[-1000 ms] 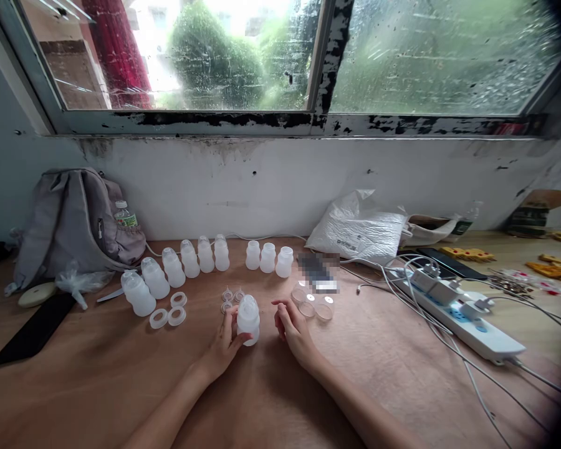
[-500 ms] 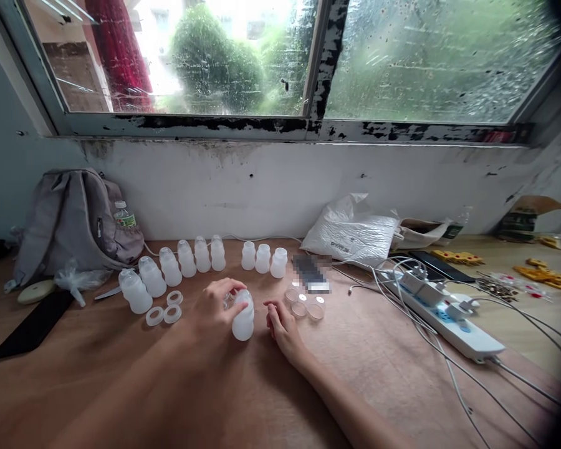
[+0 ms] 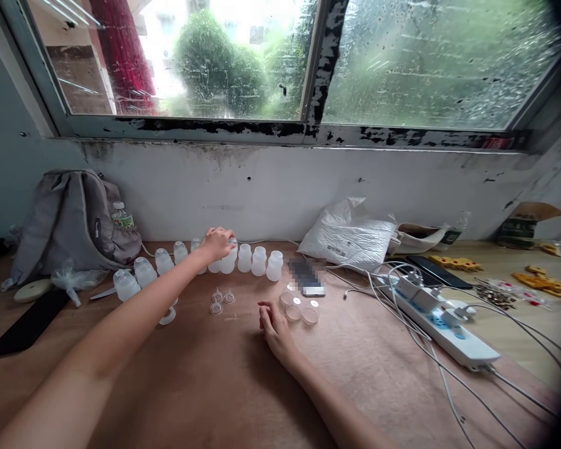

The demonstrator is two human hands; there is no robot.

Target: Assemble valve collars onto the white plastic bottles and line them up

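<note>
At the back of the table, my left hand (image 3: 218,243) grips the top of a frosted white baby bottle (image 3: 228,262) with a clear cap, standing in a curved row. Left of it are several capped bottles (image 3: 144,272), some hidden by my left forearm. To its right stand three open-topped bottles (image 3: 258,262). My right hand (image 3: 277,330) rests on the table, fingers loosely curled and slightly apart, holding nothing. Beside it lie three clear round covers (image 3: 310,314). Three clear bottle nipples (image 3: 216,308) lie mid-table. A white ring (image 3: 167,317) shows partly behind my left forearm.
A phone (image 3: 307,277) lies behind the covers. On the right are a white power strip (image 3: 449,324) with tangled cables and a silvery plastic bag (image 3: 348,232). A grey backpack (image 3: 65,224) and a black flat object (image 3: 28,324) occupy the left side.
My left hand has carried the bottle from the middle of the table back to the row, uncovering the nipples. My right hand stays about where it was, fingers a little looser.
</note>
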